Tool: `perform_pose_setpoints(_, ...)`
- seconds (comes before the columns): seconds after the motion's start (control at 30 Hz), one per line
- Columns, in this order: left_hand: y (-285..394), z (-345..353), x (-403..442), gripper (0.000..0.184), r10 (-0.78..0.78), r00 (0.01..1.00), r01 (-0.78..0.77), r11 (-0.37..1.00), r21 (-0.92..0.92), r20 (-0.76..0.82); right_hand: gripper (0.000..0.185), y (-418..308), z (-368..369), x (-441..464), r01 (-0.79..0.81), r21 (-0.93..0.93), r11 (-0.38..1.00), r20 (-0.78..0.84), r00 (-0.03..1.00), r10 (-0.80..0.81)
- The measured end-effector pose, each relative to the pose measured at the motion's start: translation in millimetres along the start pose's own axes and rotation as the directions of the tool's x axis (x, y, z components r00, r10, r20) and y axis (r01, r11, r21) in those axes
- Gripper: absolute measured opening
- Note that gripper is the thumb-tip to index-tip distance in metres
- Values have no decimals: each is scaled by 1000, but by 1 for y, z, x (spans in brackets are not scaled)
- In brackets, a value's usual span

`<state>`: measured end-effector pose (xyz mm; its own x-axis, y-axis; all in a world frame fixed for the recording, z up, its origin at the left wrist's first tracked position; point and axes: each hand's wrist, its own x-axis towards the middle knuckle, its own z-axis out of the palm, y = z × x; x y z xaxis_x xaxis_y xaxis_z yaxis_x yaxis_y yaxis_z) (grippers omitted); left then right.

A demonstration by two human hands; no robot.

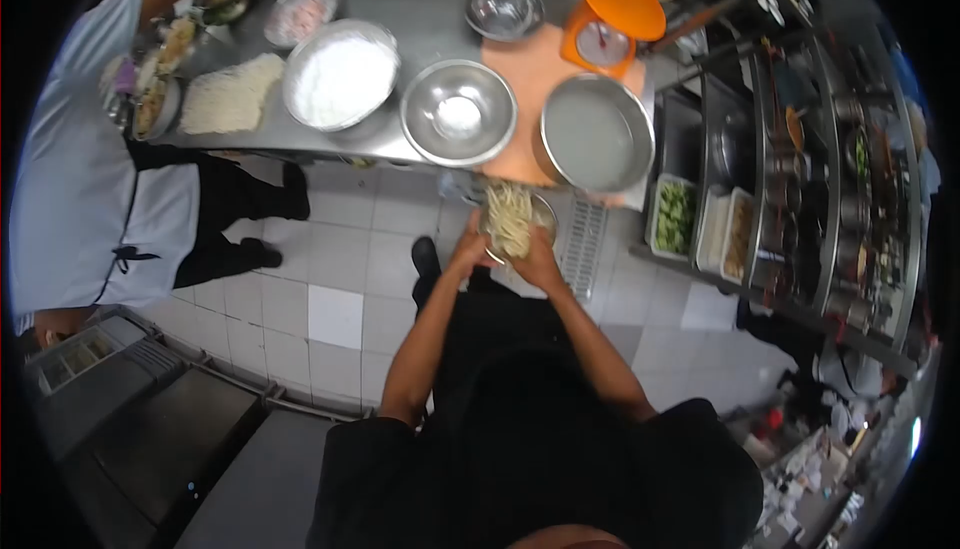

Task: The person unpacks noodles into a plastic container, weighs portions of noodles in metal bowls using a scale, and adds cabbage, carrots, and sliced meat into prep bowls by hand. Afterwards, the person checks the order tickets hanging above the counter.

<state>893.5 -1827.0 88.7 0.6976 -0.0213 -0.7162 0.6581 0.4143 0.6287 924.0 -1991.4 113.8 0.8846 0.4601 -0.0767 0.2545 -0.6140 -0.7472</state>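
Note:
Both my hands are at a metal bowl [545, 215] just off the table's front edge. Pale strips [509, 217], like noodles or cut food, are heaped in it and between my hands. My left hand [473, 249] is closed round the bowl's left side. On the right side, my right hand [537, 261] is closed with its fingers against the strips and the rim; what exactly it grips is partly hidden. Beyond them on the table are an empty steel bowl [458, 114] and a large round pan [597, 134] of cloudy liquid.
A bowl of white powder [342, 76], a pale noodle-like sheet [232, 95], a small steel bowl [504, 11] and an orange scale [602, 44] stand on the table. A co-worker [80, 169] is at the left. Shelves with a green vegetable tray [674, 216] stand right.

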Motion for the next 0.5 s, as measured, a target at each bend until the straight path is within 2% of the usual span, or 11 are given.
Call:
perform_pose_setpoints(0.03,6,-1,-6,77,20,1000,-20,1000,17,8,55,-5,-11,10,-27,-47,999,172,985,35)
perform_pose_setpoints(0.07,3,-2,-4,77,5,1000,-5,1000,12,17,55,0,-18,16,-43,-55,998,176,983,52)
perform_pose_setpoints(0.13,-4,-9,-9,74,-8,999,8,1000,27,-32,54,5,-27,23,186,-34,982,275,947,-169)
perform_pose_setpoints(0.17,-3,-11,-10,74,-10,999,11,1000,25,-34,54,5,-29,31,184,-32,982,277,946,-168)
perform_pose_setpoints(0.23,-3,-12,-18,75,46,999,-44,997,56,-21,48,2,-33,44,-118,11,993,-34,992,118)
perform_pose_setpoints(0.27,-2,-13,-22,75,47,999,-46,998,50,-23,48,-2,-35,58,-114,7,993,-30,993,115)
perform_pose_setpoints(0.33,0,-15,-32,71,99,995,-95,986,140,-22,45,-6,-35,85,-403,-258,878,200,867,456)
perform_pose_setpoints(0.37,4,-15,-41,71,93,995,-89,986,138,-26,45,-8,-27,95,-404,-258,878,207,865,458)
perform_pose_setpoints(0.43,23,-16,-51,67,38,996,-62,947,315,84,43,-14,-5,119,-594,-57,802,461,697,549)
perform_pose_setpoints(0.47,25,-16,-55,59,25,992,-65,938,339,121,43,-11,8,117,-596,-55,801,464,695,549)
perform_pose_setpoints(0.5,22,-15,-58,59,24,993,-63,938,342,117,48,-7,21,115,-593,75,802,527,706,473)
